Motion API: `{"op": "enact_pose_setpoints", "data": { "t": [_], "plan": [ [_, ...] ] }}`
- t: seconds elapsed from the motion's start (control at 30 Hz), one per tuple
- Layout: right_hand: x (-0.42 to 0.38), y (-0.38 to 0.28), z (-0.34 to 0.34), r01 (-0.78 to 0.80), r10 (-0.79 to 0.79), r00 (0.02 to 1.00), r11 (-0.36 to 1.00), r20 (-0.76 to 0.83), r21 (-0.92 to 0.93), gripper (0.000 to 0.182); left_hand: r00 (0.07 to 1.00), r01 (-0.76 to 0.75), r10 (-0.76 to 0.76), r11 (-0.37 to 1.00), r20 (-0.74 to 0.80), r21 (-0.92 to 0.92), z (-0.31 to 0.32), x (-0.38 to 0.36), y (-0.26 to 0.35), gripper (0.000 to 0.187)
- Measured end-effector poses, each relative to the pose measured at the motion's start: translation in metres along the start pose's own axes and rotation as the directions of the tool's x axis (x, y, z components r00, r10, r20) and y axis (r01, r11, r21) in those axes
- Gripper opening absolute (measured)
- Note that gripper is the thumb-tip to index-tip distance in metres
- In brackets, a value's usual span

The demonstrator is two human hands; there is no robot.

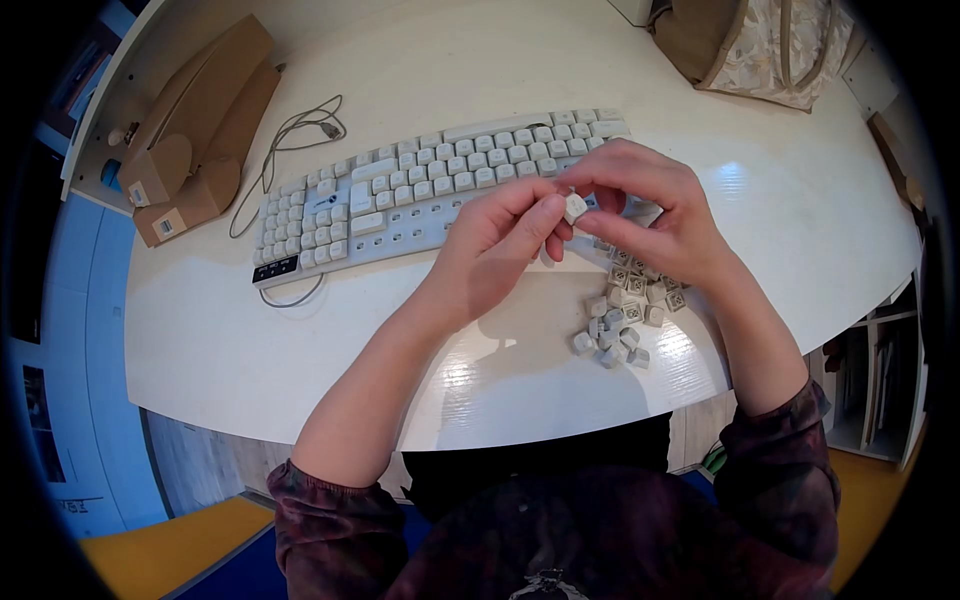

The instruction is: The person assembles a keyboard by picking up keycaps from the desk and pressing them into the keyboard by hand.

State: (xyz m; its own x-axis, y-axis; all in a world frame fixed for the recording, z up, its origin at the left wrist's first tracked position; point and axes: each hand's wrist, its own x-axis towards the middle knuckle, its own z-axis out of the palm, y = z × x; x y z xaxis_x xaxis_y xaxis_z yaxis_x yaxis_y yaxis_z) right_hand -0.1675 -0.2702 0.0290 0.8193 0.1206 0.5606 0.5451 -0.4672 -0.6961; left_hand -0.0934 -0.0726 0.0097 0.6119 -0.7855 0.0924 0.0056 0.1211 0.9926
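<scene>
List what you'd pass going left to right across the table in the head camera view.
cardboard boxes → cable → keyboard → left hand → keycap held by both hands → right hand → bag at the far right.

Between my fingertips I see a keycap [575,207] of matt off-white plastic. Beyond my hands, the keyboard [400,195] looks the same plastic. Under them the table [800,200] is glossy white. Far left, matt brown cardboard boxes [195,130].
</scene>
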Motion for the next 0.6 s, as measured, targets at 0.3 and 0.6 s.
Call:
{"op": "enact_pose_setpoints", "data": {
  "t": [0.3,0.6],
  "plan": [
    [0.001,0.012,-0.014,-0.135,0.135,0.991,0.991,-0.024,0.021,0.024,0.939,-0.215,0.337,0.718,-0.061,0.662,0.004,0.001,-0.004,0.018],
    [0.002,0.034,-0.003,-0.321,0.313,0.934,0.947,-0.169,-0.018,0.021,0.885,-0.265,0.447,0.252,0.131,0.931,-0.005,0.007,-0.008,0.023]
  ]
}}
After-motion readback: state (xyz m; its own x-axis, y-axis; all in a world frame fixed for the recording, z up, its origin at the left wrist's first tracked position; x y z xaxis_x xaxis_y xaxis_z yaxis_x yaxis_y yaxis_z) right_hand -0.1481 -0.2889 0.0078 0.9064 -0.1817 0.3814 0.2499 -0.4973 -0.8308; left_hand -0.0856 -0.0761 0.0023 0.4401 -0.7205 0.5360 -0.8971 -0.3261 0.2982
